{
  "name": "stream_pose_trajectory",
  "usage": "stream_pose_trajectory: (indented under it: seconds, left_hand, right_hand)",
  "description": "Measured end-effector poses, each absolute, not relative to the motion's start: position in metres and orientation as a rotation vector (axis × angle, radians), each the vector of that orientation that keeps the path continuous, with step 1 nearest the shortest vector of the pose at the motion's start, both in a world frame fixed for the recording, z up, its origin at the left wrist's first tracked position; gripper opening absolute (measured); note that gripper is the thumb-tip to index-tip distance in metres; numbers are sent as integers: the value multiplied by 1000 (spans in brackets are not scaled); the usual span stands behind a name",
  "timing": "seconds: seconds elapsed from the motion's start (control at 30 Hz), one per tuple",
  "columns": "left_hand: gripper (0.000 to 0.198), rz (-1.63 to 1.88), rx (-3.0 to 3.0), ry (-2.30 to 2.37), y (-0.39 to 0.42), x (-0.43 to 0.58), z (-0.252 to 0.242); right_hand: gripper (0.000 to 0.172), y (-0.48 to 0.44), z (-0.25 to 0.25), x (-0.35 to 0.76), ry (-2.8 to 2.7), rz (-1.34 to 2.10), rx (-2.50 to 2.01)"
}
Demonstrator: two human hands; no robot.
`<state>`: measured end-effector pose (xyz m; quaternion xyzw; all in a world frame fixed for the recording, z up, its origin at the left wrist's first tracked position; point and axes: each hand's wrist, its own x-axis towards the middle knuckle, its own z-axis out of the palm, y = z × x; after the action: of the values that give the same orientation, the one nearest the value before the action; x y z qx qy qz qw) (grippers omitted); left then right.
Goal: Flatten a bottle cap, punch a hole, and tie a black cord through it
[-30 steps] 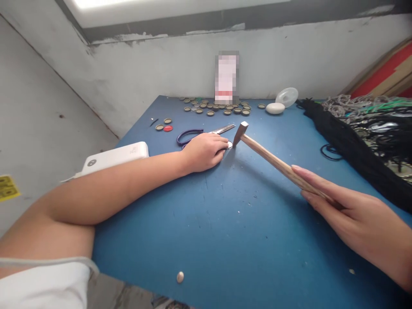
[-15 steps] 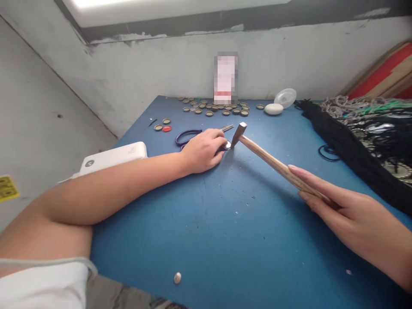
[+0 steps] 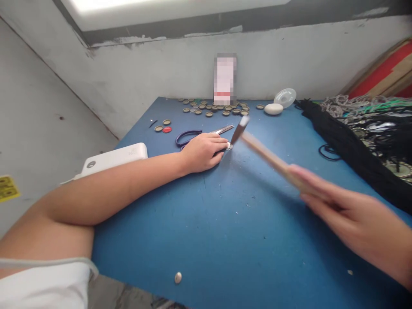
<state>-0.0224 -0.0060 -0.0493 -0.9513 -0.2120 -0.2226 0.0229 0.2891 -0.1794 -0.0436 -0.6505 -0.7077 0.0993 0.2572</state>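
Observation:
My right hand [image 3: 341, 214] is wrapped round the wooden handle of a hammer [image 3: 270, 156], which is smeared by motion. The metal head, tilted, has its lower end right beside a bottle cap [image 3: 229, 146]. On the blue table, my left hand [image 3: 207, 150] pinches that cap between fingers and thumb, hiding part of it. Behind this hand lie scissors [image 3: 188, 136] with dark blue handles, blades pointing right and partly covered. To the left rest two loose bottle caps [image 3: 159, 128] and a red disc [image 3: 167, 129].
Several bottle caps [image 3: 209, 114] are scattered along the back, before an upright blurred panel [image 3: 225, 79]. A white oval object [image 3: 273, 109] stands back right, near black cloth and cords [image 3: 347, 146]. A white power bank [image 3: 116, 159] lies beside my left forearm. One small pale piece [image 3: 178, 277] sits near the front edge.
The hammer's head has tipped slightly to the right and its handle is now blurred. My left fingers have flattened a little over the cap, and more of the scissors' blades shows.

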Motion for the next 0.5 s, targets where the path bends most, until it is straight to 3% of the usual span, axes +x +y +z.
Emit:
stream_pose_trajectory:
  seconds: [0.13,0.3,0.5]
  left_hand:
    - [30,-702,-2929,-668,-7,-21,-49]
    - [32,-685,-2955,-655,-5,-23,-50]
    - [29,-663,-2923,-717,-8,-22,-50]
  right_hand:
    - [53,-176,-39,287,-1973,373,-1748]
    - [54,-181,-40,286,-1721,130,-1824]
    - [56,-172,-46,285,-1944,324,-1763]
